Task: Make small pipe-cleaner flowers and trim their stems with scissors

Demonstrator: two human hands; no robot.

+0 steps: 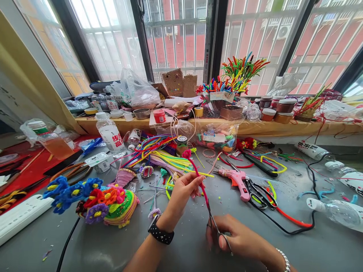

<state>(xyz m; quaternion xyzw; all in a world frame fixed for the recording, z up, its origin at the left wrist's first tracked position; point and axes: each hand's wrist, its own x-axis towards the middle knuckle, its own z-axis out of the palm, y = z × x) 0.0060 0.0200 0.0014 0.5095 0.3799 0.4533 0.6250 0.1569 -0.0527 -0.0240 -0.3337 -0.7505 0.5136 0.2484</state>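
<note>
Right hand (pixel 236 234) grips scissors (pixel 214 223) at the foot of a pink stem (pixel 204 193).
Left hand (pixel 181 194) pinches the stem, flower (pixel 186 153) upward, over the grey table (pixel 107 245), probably to make it steady against the scissors.

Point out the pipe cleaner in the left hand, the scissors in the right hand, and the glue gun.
Pipe cleaner (pixel 204 193): head view, on its lower stem.
Scissors (pixel 212 218): head view, on the blades.
Glue gun (pixel 237 179): head view, on its pink body.
</note>
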